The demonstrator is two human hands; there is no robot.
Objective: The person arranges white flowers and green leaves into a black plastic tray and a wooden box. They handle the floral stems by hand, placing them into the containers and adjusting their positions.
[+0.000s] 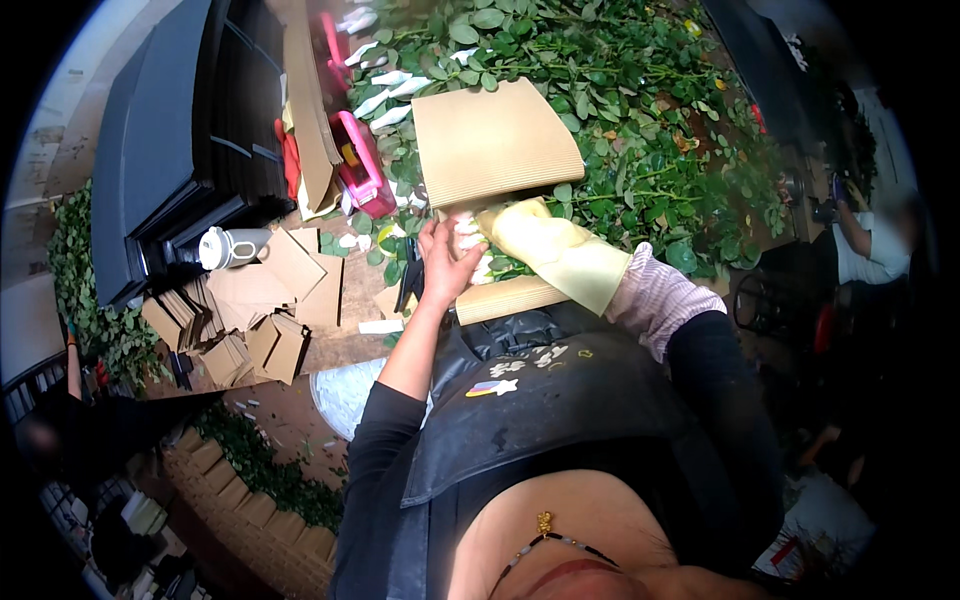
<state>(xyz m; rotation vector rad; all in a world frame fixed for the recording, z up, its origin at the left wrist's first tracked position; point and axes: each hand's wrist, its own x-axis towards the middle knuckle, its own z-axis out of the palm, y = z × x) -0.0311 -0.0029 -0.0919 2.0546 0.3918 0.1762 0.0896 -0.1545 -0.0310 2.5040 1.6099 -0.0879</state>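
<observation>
Pale pink-white roses (467,238) lie in a row between the upper and lower parts of tan corrugated cardboard (495,140). At the left end of that row is my bare left hand (443,258), its fingers bent and its thumb against the blooms. My right hand (530,240) wears a long yellow glove with a lilac striped cuff. It reaches over the row from the right, its fingertips beside the blooms under the upper board; how its fingers are bent is hidden. Close to my apron lies the lower cardboard strip (510,298).
Leafy rose stems (650,130) cover the table's far and right side. Left are a pink plastic holder (362,165), a white mug (225,248), cardboard pieces (290,280) and a tall stack of black sheets (165,130). People sit at the far left and right (880,240).
</observation>
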